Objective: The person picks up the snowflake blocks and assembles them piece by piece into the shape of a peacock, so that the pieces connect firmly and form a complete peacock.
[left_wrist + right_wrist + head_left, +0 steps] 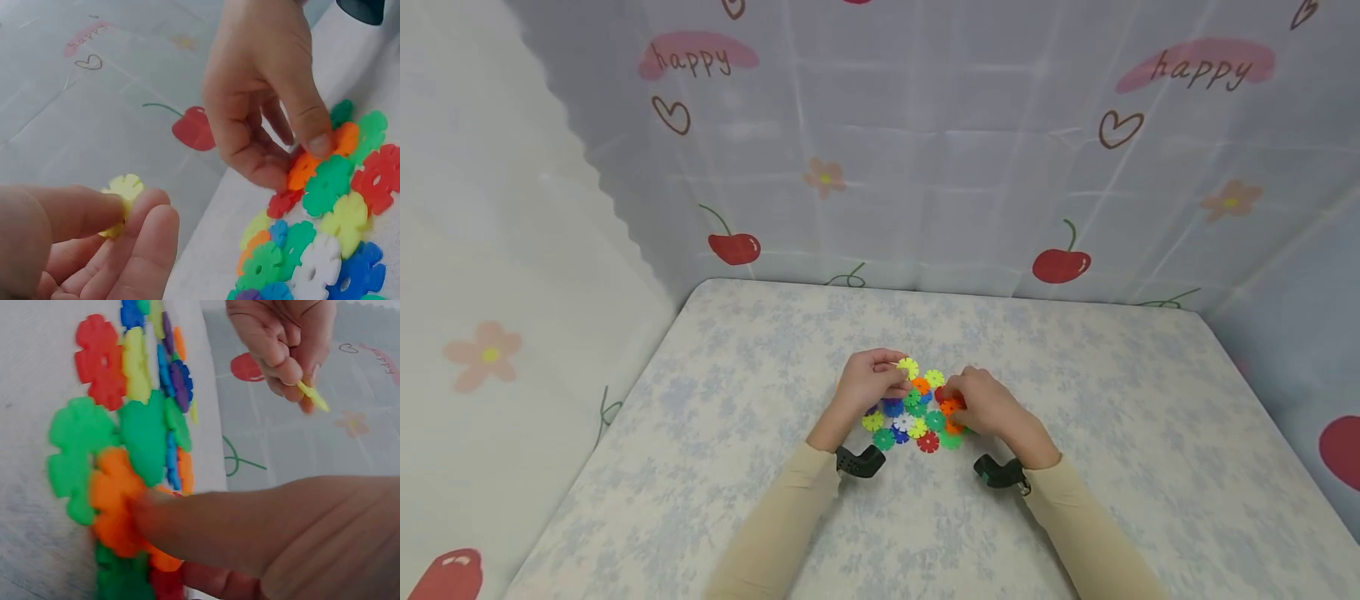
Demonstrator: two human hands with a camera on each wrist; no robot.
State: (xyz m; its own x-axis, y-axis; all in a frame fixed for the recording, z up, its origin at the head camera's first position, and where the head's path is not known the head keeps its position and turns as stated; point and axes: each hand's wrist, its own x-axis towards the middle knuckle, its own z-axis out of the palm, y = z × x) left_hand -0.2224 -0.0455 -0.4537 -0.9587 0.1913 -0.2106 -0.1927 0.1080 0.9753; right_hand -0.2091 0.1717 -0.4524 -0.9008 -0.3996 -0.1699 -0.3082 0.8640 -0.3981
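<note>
Between the thumb and fingers of my left hand (863,387) is a yellow snowflake disc (129,185), pinched above the table; the right wrist view shows it edge-on. My right hand (991,405) is low at the right side of a loose spread of snowflake discs. Its thumb presses on an orange snowflake disc (114,509) and its curled fingers pinch from the other side, partly hidden. Around that thumb lie a green disc (327,184), a red disc (379,179) and another orange disc (347,139). A white disc (317,269) lies among blue, green and yellow ones.
The spread of discs rests on a table with a pale blue floral cover (760,358). Behind it hangs a printed curtain (925,167) with cherries and hearts. A black wrist camera (861,462) sits at the left wrist, another black camera (997,472) at the right.
</note>
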